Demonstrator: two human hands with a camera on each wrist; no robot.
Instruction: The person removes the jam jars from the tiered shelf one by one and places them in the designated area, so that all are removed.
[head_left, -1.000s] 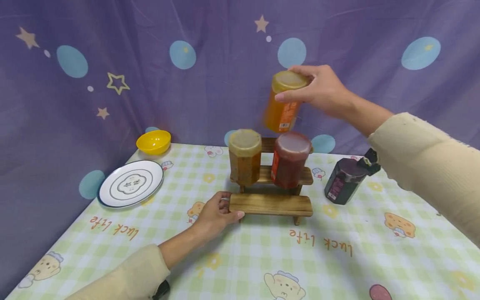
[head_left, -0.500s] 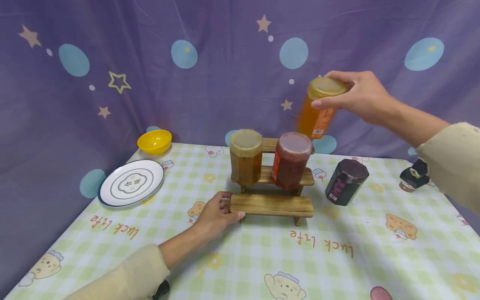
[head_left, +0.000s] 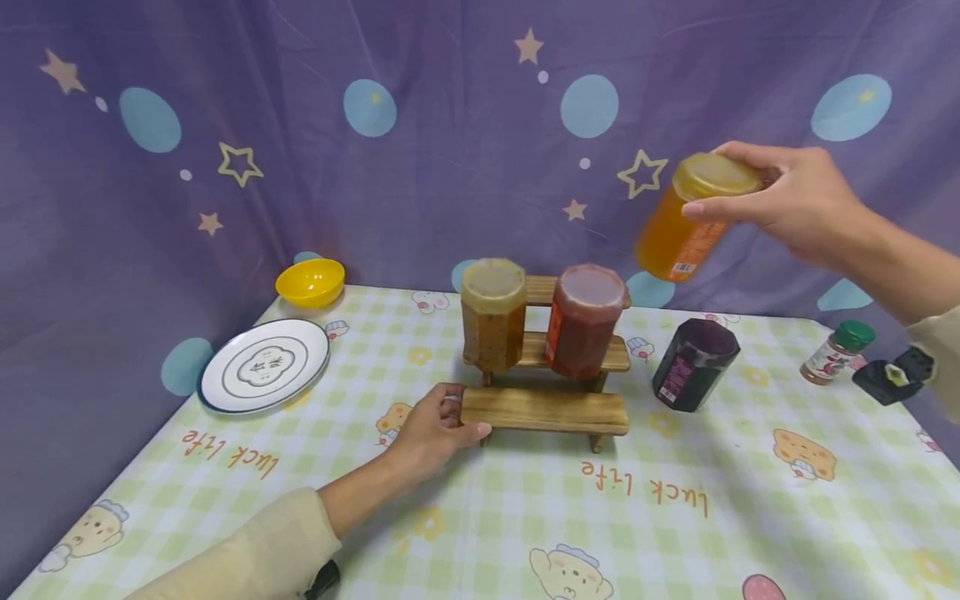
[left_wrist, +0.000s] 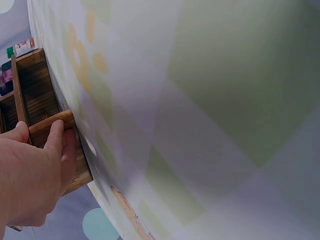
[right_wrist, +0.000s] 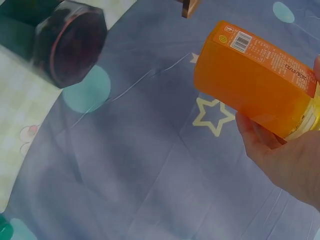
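Note:
My right hand (head_left: 798, 196) grips an orange jar (head_left: 693, 221) by its yellow lid, held tilted in the air to the right of the wooden step rack (head_left: 543, 410). In the right wrist view the same orange jar (right_wrist: 250, 75) shows its barcode label. With my left hand (head_left: 431, 429) I pinch the left end of the rack's lowest step; the left wrist view shows thumb and fingers around the wood (left_wrist: 52, 122). On the middle step stand a brown jar (head_left: 492, 321) and, to its right, a red jar (head_left: 585, 325).
A dark purple jar (head_left: 693, 367) stands on the table right of the rack. Farther right is a small green-capped spice bottle (head_left: 836, 354). A white plate (head_left: 225, 379) lies at the left, and a yellow bowl (head_left: 311, 285) sits behind it by the curtain.
My right hand has carried the orange jar rightward from above the rack, its tilt growing. The green-capped bottle has come into sight. My left hand stays on the rack.

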